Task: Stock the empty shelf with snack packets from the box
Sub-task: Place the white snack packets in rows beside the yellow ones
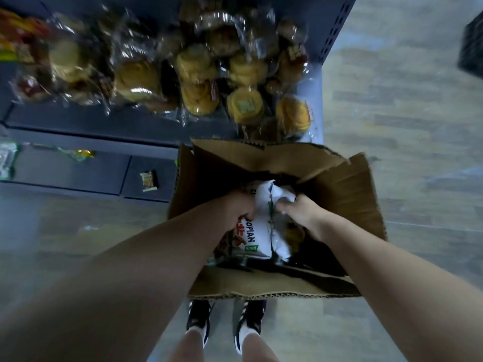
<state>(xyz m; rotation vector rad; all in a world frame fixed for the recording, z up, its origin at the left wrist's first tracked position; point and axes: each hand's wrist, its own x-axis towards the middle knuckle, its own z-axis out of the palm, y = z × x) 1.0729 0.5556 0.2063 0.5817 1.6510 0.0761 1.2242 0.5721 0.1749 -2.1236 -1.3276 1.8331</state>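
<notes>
An open cardboard box [347, 194] stands on the floor in front of the shelving. Inside it lie white snack packets [254, 239] with red and green print. My left hand [239, 209] reaches into the box and grips the left side of the packets. My right hand [295, 209] grips the crumpled white top of a packet [271, 194] on the right side. Both hands are inside the box, close together. The dark lower shelf [78, 173] to the left holds only a small packet [149, 181] and a few items at its far left.
The upper shelf [104, 118] is crowded with clear bags of biscuits and buns [198, 74]. A perforated upright [337, 35] bounds the shelving on the right. Wood-look floor [405, 113] stretches right, with a dark crate [473, 45] at the edge. My feet [224, 322] stand just behind the box.
</notes>
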